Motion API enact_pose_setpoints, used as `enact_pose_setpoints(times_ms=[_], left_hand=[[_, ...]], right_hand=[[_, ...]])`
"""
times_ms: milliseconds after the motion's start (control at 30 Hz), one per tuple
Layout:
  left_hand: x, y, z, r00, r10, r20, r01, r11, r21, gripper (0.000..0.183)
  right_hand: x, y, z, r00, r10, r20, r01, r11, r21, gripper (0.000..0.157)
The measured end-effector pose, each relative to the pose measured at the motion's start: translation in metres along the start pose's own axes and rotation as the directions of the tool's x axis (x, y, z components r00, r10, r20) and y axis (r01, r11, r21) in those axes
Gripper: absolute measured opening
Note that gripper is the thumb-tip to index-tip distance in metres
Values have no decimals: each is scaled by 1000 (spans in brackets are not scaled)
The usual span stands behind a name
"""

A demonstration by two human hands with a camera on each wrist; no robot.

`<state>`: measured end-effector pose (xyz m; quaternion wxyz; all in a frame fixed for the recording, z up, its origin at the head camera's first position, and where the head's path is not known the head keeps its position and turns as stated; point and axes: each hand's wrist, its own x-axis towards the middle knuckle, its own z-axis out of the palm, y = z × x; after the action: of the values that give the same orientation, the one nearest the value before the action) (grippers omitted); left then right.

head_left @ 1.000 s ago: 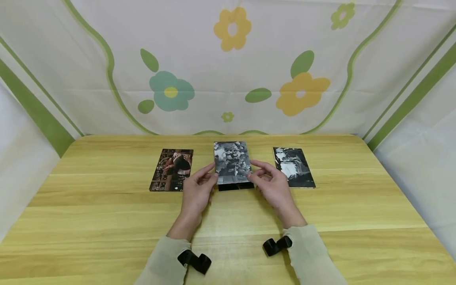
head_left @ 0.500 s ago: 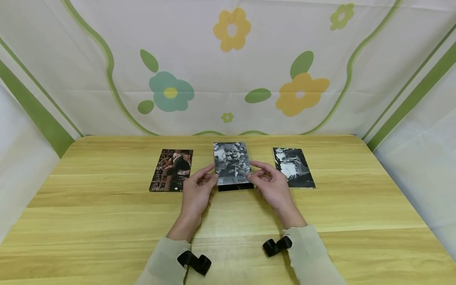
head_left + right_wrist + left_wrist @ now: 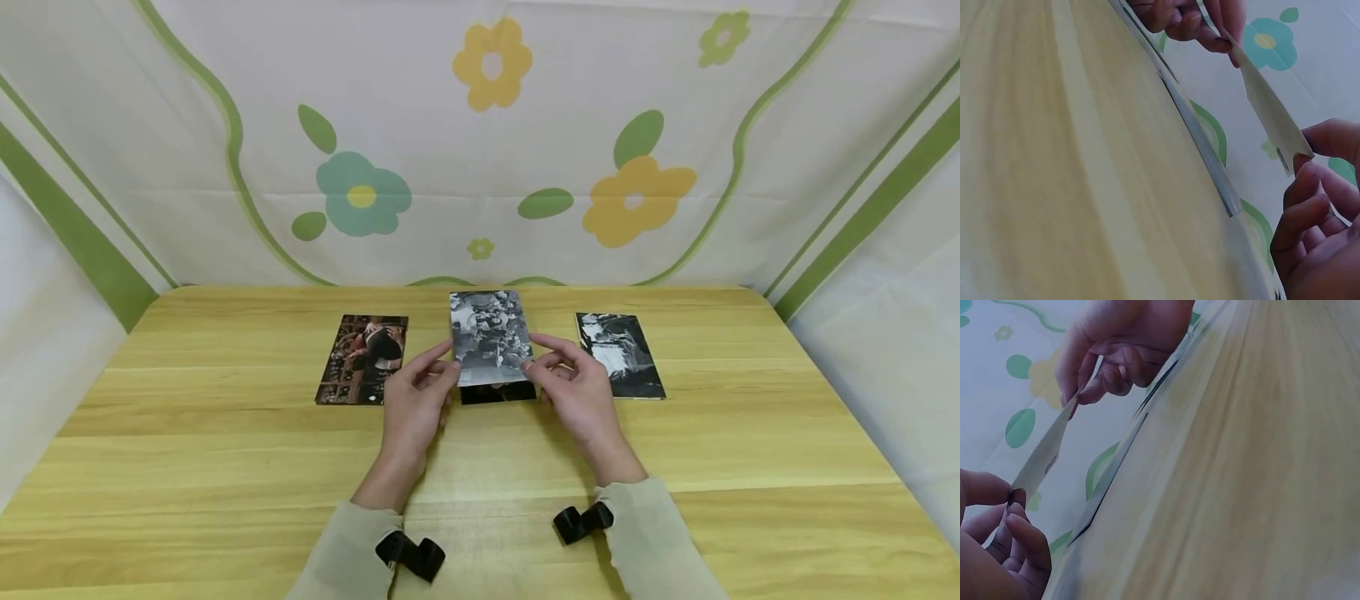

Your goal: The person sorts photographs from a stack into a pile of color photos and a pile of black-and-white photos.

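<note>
Between both hands a black-and-white photo card [image 3: 491, 333] is held up by its side edges, apart from the table, its pale back [image 3: 1044, 453] showing in the left wrist view. My left hand [image 3: 416, 400] pinches its left edge between thumb and fingers. My right hand [image 3: 577, 387] pinches the right edge the same way. Beneath it a dark card [image 3: 498, 393] lies on the table, mostly hidden by the raised one; in the right wrist view this lower card [image 3: 1200, 144] appears edge-on.
A colour photo card [image 3: 363, 358] lies to the left, partly behind my left hand. Another black-and-white photo card [image 3: 622, 358] lies to the right. Both are on the wooden table [image 3: 480, 500]. A flowered cloth [image 3: 480, 150] hangs behind the table's far edge.
The held photo card has risen slightly in both hands, and more of the dark card beneath now shows. The cards on either side have stayed in place.
</note>
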<state>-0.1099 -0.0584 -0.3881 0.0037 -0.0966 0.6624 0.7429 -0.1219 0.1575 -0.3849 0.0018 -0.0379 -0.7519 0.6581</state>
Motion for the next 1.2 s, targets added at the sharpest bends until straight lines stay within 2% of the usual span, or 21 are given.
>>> enact_pose_setpoints(times_ms=[300,533,633,767,833,967,1067,1200], left_hand=[[0,3,2,1000,15,10,-15,1000,-17,38],[-1,8,16,998,57,20,-58,997,57,43],[-1,10,32,998,34,46,-38,995,96,43],[-2,12,63,992,10,129,-32,985,170,42],[-3,11,80,986,18,168,-52,979,196,42],[-6,9,111,979,-6,205,-40,975,217,44],[-7,9,130,974,-33,225,-18,975,221,46],[-5,9,147,964,-19,265,-45,972,232,47]], right_hand=[[-1,-5,-1,1000,-19,-21,19,1000,-21,41],[1,-12,-12,994,-78,-76,68,989,-132,46],[3,-15,-29,995,-66,-73,49,976,-211,47],[2,-17,-67,996,-46,-80,18,946,-325,46],[0,-16,-86,994,-39,-101,-1,930,-367,45],[-3,-13,-112,987,-14,-161,-54,910,-411,44],[-3,-10,-123,970,16,-242,-118,904,-411,48],[-1,-7,-128,926,78,-370,-232,890,-393,48]])
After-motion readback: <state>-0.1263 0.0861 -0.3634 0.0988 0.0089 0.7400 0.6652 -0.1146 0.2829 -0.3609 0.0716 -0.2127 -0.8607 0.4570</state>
